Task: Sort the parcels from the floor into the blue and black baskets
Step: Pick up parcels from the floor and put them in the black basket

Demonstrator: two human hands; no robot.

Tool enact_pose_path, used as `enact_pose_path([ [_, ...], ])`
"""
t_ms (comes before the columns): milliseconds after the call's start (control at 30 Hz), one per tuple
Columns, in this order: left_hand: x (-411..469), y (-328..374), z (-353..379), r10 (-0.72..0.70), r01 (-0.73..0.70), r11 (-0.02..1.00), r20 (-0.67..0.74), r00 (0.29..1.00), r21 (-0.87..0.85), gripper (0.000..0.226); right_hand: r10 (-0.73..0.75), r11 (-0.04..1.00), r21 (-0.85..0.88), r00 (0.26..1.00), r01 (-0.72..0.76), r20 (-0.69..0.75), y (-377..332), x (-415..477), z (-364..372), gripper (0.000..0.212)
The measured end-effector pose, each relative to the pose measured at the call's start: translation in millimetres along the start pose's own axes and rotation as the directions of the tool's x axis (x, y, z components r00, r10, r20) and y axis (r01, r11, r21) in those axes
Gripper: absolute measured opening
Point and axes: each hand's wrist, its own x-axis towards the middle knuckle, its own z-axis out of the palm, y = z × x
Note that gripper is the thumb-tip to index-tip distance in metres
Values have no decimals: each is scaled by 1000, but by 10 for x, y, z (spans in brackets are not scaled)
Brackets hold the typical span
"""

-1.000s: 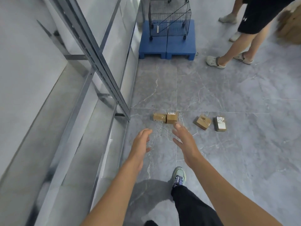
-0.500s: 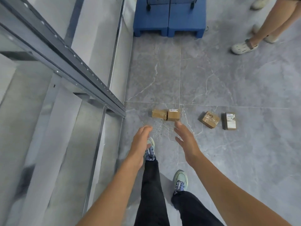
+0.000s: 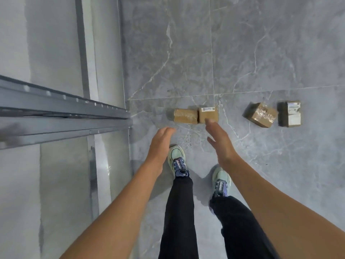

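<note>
brown cardboard is drawing nearer than a second ago: the person is stepping in and looking down, so the baskets are now out of view. the plain parcel (image 3: 185, 116) and labelled parcel (image 3: 208, 114) are lying side by side, touching, on the grey floor (image 3: 280, 165), with two more parcels (image 3: 260, 114) well to the right. a pickup is probably starting. both hands are spread and empty, the left hand (image 3: 160, 142) reaching near the plain parcel and the right hand (image 3: 218, 141) reaching the labelled one's near edge, though contact is unclear.

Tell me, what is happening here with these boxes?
A person stands over four parcels on the floor and reaches down with both hands open. The left hand and the right hand are near the touching pair, a plain parcel and a labelled parcel. Neither hand holds anything. A taped parcel and a white-faced parcel lie further right.
</note>
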Motion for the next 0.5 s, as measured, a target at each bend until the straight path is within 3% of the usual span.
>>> enact_pose_path([
  [67, 420, -82, 14, -23, 22, 999, 15, 1000, 30, 31, 17, 1000, 11, 999, -17, -32, 129, 392, 37, 76],
  [133, 817, -152, 48, -35, 33, 997, 25, 999, 63, 24, 48, 999, 25, 997, -46, -62, 305, 767, 65, 69],
  [300, 1764, -396, 205, -46, 42, 990, 28, 999, 138, 21, 95, 995, 22, 992, -94, -78, 817, 1559, 94, 74],
  [433, 2394, -639, 344, -79, 73, 985, 33, 996, 156, 27, 148, 989, 0, 987, -148, -66, 1171, 2070, 117, 91],
  [500, 2644, -743, 409, -99, 93, 985, 32, 995, 147, 31, 155, 988, 14, 985, -155, -74, 1329, 2270, 122, 87],
])
